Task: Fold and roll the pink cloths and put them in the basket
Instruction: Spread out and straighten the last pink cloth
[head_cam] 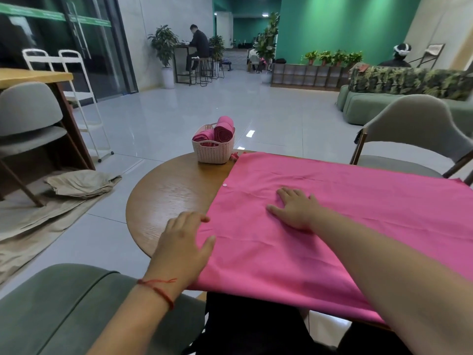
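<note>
A large pink cloth [345,221] lies spread flat over the right part of the round wooden table [169,190]. My right hand [297,208] presses flat on the cloth near its middle, fingers straight. My left hand [183,242] rests at the cloth's left edge, thumb on the fabric and fingers over the bare wood. A pale woven basket [212,153] stands at the table's far edge and holds several rolled pink cloths [222,131], one upright and sticking out above the rim.
A grey chair [409,139] stands beyond the table on the right. Another green seat [64,303] is at my near left. Beige sheets [76,185] lie on the floor to the left, beside a wooden desk [33,75] with stacked chairs.
</note>
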Motion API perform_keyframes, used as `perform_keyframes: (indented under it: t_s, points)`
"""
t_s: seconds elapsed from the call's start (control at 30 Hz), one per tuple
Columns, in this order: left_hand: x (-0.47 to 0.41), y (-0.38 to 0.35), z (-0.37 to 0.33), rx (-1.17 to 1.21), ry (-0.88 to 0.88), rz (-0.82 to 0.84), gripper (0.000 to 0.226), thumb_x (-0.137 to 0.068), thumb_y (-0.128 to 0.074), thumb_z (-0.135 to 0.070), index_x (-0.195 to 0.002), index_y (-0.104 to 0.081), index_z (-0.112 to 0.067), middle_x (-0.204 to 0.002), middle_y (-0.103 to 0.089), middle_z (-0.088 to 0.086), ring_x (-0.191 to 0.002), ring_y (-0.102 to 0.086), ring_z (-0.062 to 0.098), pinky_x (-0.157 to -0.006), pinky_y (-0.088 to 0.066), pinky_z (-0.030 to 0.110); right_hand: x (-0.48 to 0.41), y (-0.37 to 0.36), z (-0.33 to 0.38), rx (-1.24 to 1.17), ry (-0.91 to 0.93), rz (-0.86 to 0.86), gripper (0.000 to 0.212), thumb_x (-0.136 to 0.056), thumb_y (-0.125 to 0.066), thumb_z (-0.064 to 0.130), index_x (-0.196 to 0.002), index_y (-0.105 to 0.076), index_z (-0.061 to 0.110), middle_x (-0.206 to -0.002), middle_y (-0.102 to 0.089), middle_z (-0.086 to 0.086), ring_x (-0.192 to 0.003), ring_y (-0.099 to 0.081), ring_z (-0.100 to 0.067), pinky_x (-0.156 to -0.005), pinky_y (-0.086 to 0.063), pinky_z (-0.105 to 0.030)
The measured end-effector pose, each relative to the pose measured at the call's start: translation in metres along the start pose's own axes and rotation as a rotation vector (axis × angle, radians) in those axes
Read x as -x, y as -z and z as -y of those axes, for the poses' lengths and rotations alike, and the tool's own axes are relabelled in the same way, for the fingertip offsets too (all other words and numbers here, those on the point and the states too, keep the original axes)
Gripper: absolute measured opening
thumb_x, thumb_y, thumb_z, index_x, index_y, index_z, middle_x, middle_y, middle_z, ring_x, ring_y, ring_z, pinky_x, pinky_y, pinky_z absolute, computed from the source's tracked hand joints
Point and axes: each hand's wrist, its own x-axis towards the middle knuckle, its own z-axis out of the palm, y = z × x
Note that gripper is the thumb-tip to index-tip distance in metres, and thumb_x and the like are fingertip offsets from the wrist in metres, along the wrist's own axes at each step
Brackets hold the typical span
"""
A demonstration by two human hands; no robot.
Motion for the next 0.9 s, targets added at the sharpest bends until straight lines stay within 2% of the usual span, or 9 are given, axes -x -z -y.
perform_keyframes:
  t_s: [0.07,0.17,0.27,0.43,0.57,0.63,0.77,0.9]
  points:
    - [-0.026,-0.007,-0.020,-0.041,-0.072,0.141,0.040,-0.089,-0.055,-0.049,-0.125,-0.059,-0.032,-0.129,-0.057,-0.010,-0.122,-0.049,0.018,-0.108,-0.043,0.038,0.007,-0.005,-0.003,-0.017,0.020,-0.032,0.090,-0.099,-0.025,0.081,-0.171,-0.010,0.028,-0.179,-0.004,0.007,-0.164,-0.007,-0.023,-0.128,-0.010,-0.062]
    - [-0.074,-0.029,-0.046,-0.102,-0.144,0.349,0.040,-0.101,-0.057,-0.042,-0.137,-0.058,-0.025,-0.144,-0.056,-0.003,-0.134,-0.048,0.019,-0.115,-0.037,0.033,0.016,-0.010,-0.010,-0.017,0.043,-0.051,0.089,-0.098,-0.024,0.083,-0.170,-0.011,0.031,-0.179,-0.005,0.006,-0.164,-0.007,-0.021,-0.129,-0.011,-0.060]
    - [-0.126,-0.055,-0.066,-0.167,-0.123,0.482,0.047,-0.106,-0.050,-0.041,-0.149,-0.051,-0.021,-0.154,-0.052,0.005,-0.141,-0.049,0.025,-0.117,-0.037,0.034,0.023,-0.006,-0.019,-0.013,0.058,-0.076,0.086,-0.100,-0.026,0.081,-0.170,-0.015,0.031,-0.178,-0.009,0.006,-0.164,-0.011,-0.020,-0.128,-0.013,-0.059]
    - [-0.193,-0.103,-0.089,-0.224,-0.167,0.549,0.051,-0.108,-0.041,-0.037,-0.156,-0.045,-0.019,-0.160,-0.046,0.010,-0.145,-0.045,0.029,-0.121,-0.034,0.037,0.038,-0.002,-0.043,-0.039,0.062,-0.118,0.077,-0.103,-0.027,0.075,-0.167,-0.026,0.033,-0.176,-0.020,0.007,-0.160,-0.020,-0.019,-0.127,-0.017,-0.059]
    - [-0.239,-0.132,-0.084,-0.354,-0.147,0.614,0.044,-0.103,-0.044,-0.039,-0.139,-0.059,-0.019,-0.148,-0.057,0.013,-0.130,-0.056,0.032,-0.112,-0.044,0.039,0.050,-0.001,-0.066,-0.036,0.069,-0.115,0.070,-0.104,-0.029,0.073,-0.166,-0.026,0.040,-0.175,-0.020,0.011,-0.159,-0.021,-0.017,-0.126,-0.018,-0.057]
    - [-0.250,-0.144,-0.089,-0.377,-0.188,0.593,0.039,-0.098,-0.050,-0.036,-0.132,-0.063,-0.021,-0.141,-0.062,0.011,-0.122,-0.061,0.032,-0.107,-0.048,0.038,0.058,-0.002,-0.073,-0.028,0.071,-0.116,0.069,-0.105,-0.030,0.071,-0.166,-0.025,0.041,-0.175,-0.020,0.012,-0.159,-0.020,-0.017,-0.127,-0.018,-0.057]
    - [-0.254,-0.173,-0.129,-0.347,-0.350,0.630,0.045,-0.098,-0.054,-0.032,-0.143,-0.059,-0.033,-0.150,-0.058,0.003,-0.132,-0.056,0.029,-0.114,-0.043,0.037,0.080,-0.005,-0.088,-0.032,0.054,-0.113,0.066,-0.106,-0.033,0.068,-0.165,-0.029,0.039,-0.174,-0.021,0.010,-0.159,-0.020,-0.018,-0.127,-0.021,-0.056]
    - [-0.252,-0.195,-0.183,-0.319,-0.482,0.728,0.040,-0.102,-0.055,-0.036,-0.142,-0.060,-0.037,-0.151,-0.055,-0.001,-0.134,-0.054,0.024,-0.116,-0.039,0.033,0.104,-0.009,-0.104,-0.061,0.032,-0.122,0.067,-0.103,-0.035,0.070,-0.163,-0.033,0.038,-0.172,-0.027,0.011,-0.158,-0.023,-0.020,-0.126,-0.026,-0.053]
